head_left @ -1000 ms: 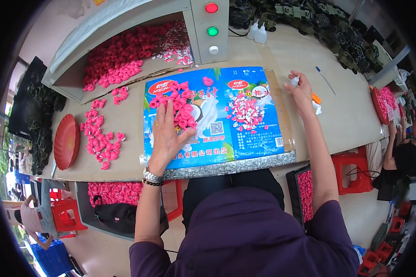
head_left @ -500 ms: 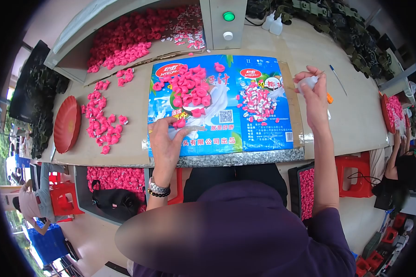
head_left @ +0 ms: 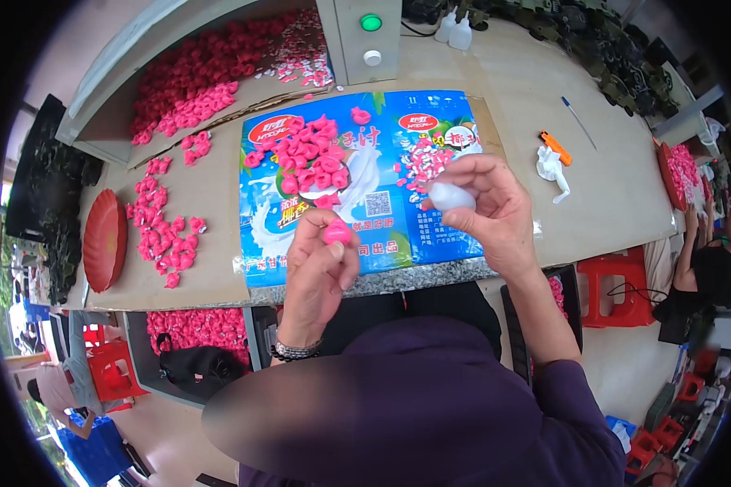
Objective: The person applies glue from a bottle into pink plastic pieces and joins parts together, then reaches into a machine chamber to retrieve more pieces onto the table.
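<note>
Near the front edge of the blue cardboard sheet (head_left: 382,187), my left hand (head_left: 313,272) pinches a small pink molded piece (head_left: 337,233) between thumb and fingers. To its right, my right hand (head_left: 499,215) is wrapped round a small whitish squeeze bottle (head_left: 451,197), held above the sheet. The bottle's tip does not show clearly. A heap of pink molded pieces (head_left: 313,154) lies on the left of the sheet. Beyond my right hand is a pile of tiny pink and white bits (head_left: 422,162), partly covered by that hand.
Loose pink pieces (head_left: 162,219) and a red dish (head_left: 104,239) are on the left of the table. An orange-handled tool with white wrapping (head_left: 554,158) and a pen (head_left: 578,122) lie right. Bins of pink pieces (head_left: 199,329) stand below. A co-worker (head_left: 698,260) sits right.
My left hand has lifted a pink piece off the sheet and drawn it closer. My right hand has brought the bottle leftward from the table's right side, uncovering the orange-handled tool. The view has shifted slightly.
</note>
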{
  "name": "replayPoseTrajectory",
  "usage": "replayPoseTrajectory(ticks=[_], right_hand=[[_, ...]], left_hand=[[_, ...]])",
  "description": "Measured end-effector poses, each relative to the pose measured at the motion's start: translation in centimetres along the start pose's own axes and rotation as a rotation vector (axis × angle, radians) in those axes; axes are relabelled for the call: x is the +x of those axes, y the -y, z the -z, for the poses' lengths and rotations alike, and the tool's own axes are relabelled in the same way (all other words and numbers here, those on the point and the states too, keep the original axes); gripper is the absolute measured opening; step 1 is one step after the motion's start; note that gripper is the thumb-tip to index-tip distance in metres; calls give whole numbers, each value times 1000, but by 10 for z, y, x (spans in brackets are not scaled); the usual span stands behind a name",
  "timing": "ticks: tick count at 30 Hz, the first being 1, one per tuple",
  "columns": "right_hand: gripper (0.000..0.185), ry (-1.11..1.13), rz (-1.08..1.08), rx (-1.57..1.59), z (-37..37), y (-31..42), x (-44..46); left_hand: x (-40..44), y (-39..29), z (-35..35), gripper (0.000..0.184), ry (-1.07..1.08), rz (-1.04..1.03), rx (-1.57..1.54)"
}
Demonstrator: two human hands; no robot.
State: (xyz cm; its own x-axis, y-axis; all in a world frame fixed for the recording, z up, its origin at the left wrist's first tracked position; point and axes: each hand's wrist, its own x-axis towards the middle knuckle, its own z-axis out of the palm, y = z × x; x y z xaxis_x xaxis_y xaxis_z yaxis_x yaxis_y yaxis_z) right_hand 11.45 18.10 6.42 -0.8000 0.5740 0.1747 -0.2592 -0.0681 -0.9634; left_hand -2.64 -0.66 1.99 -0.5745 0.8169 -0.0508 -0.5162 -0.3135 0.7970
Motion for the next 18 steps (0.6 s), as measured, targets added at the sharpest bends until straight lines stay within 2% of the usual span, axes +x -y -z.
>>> replayPoseTrajectory(ticks=[2, 4, 6, 10, 12, 18], right_hand=[[40, 38, 95, -68, 7, -3, -4], [42, 6, 77, 10, 9, -2, -6], [30, -21, 141, 97, 10, -1, -9], [24, -50, 132, 78, 14, 3, -18], [21, 63, 341, -168, 18, -3, -20], [18, 155, 409, -300, 18, -3, -22]], left_hand=[[2, 8, -4, 23, 102, 20, -129], [1, 14, -9, 25, 128, 37, -134], [0, 21, -13, 23, 156, 118, -236], [-4, 23, -27, 21, 126, 226, -282], [-6, 25, -30, 24, 117, 266, -342], [-8, 33, -27, 24, 139, 327, -391]])
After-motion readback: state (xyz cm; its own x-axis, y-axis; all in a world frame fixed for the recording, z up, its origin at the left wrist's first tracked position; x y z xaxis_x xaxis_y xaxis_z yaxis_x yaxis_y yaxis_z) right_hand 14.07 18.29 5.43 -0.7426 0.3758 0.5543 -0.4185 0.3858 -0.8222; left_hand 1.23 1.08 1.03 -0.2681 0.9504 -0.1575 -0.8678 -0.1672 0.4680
